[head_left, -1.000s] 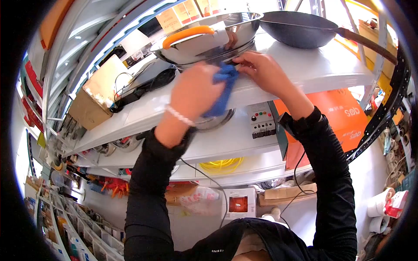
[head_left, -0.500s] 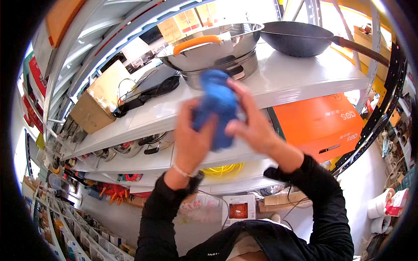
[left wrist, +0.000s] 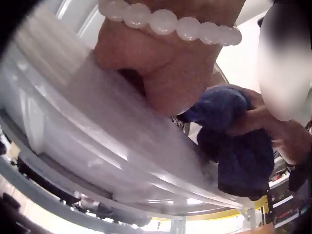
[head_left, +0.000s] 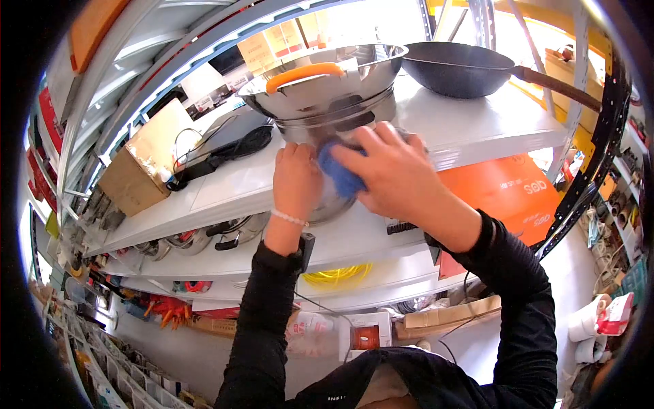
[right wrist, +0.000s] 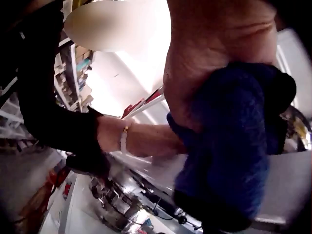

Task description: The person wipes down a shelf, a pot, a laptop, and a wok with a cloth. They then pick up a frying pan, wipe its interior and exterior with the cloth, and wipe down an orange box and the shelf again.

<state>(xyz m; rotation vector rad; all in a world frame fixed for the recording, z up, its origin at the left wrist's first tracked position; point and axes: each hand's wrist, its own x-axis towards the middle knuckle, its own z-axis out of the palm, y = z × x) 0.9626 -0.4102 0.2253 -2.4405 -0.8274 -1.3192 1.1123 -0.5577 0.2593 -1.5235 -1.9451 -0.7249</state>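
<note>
My right hand (head_left: 402, 170) grips a blue cloth (head_left: 340, 170), bunched under its fingers at the front of a steel pot (head_left: 381, 109). In the right wrist view, folds of the cloth (right wrist: 224, 146) hang below the palm. My left hand (head_left: 294, 180), with a white bead bracelet on its wrist, is at the shelf's front edge beside the cloth, knuckles up and fingers bent. I cannot tell whether it pinches anything. On top of the pot sits a wide steel pan (head_left: 306, 95) with an orange handle (head_left: 303, 73). Both hands partly hide the lower pot.
A dark wok (head_left: 463, 68) with a brown handle stands to the right on the white shelf (head_left: 490, 133). Left lie a black cable bundle (head_left: 252, 143) and a cardboard box (head_left: 143, 163). Lower down are an orange box (head_left: 504, 198), steel pots (head_left: 238, 228) and a yellow coil (head_left: 337, 275).
Both hands drew back from the pot with the cloth between them, then returned toward its front. The cloth is now bunched under the right hand, with the left hand beside it.
</note>
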